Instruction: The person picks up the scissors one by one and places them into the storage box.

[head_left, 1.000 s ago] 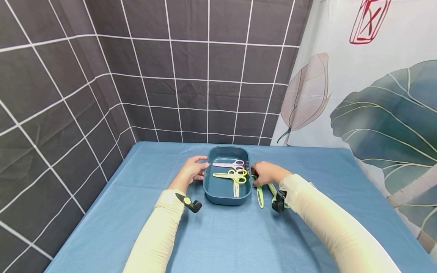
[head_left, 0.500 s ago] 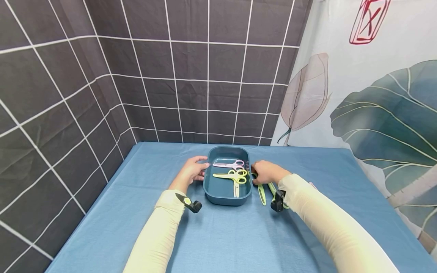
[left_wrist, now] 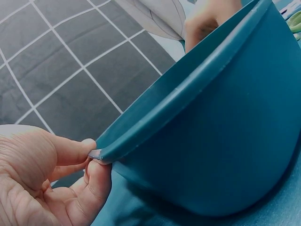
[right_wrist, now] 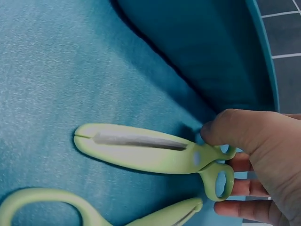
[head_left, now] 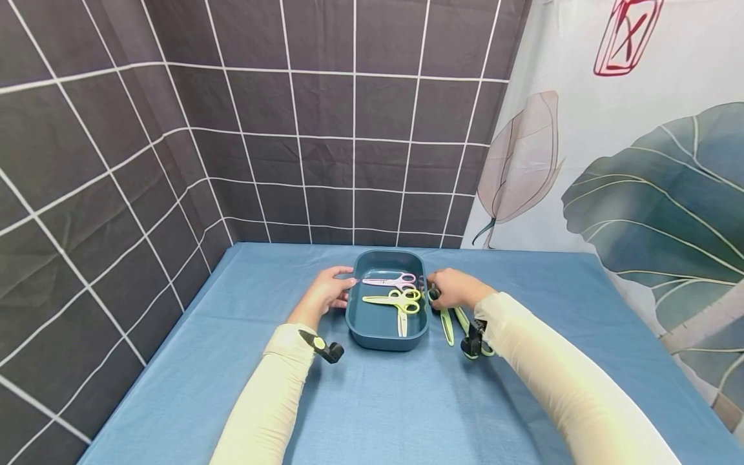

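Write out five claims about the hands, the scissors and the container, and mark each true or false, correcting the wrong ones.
1. The left hand pinches the rim of the blue container. True.
2. The right hand is at the handle end of the green scissors. True.
3. Those scissors are inside the container. False: they are outside it, beside its wall, over the blue cloth.
4. The container has been tipped onto its side. False: it stands upright, open side up.
5. The yellow scissors in the container point their blades toward the right hand. False: the blades point toward the left hand.
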Motion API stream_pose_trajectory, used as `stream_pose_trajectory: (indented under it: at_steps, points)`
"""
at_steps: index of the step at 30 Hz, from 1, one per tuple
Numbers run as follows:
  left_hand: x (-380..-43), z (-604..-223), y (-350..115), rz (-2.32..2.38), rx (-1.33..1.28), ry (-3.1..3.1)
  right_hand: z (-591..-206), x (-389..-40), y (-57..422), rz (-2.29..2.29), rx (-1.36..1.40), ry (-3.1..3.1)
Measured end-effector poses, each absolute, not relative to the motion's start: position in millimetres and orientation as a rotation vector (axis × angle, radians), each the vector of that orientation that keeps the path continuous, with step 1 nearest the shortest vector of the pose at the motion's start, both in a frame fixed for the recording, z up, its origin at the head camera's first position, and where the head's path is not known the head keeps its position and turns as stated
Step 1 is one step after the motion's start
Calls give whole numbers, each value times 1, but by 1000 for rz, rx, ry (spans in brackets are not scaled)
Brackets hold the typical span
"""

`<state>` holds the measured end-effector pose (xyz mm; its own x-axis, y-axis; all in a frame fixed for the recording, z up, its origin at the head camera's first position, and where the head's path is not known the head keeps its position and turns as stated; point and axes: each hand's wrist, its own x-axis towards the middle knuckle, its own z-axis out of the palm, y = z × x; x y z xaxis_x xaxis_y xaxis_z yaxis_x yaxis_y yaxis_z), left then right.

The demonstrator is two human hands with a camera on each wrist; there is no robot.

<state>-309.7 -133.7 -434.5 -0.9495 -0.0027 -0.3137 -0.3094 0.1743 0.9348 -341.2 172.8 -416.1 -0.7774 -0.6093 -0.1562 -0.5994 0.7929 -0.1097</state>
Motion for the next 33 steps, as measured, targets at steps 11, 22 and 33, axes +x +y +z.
stream_pose_trajectory:
  at_steps: [11,22,33]
  points:
    - [-309,-433,-133,1841,-306,2217,-401,-347,174,-73,-928,2825]
    - [-309,-432,-134,1836,-317,2213,-386,-353,170,-76,-922,2863]
    - [-308,-432,-133,1806,-337,2248,-369,-352,164,-57,-889,2896]
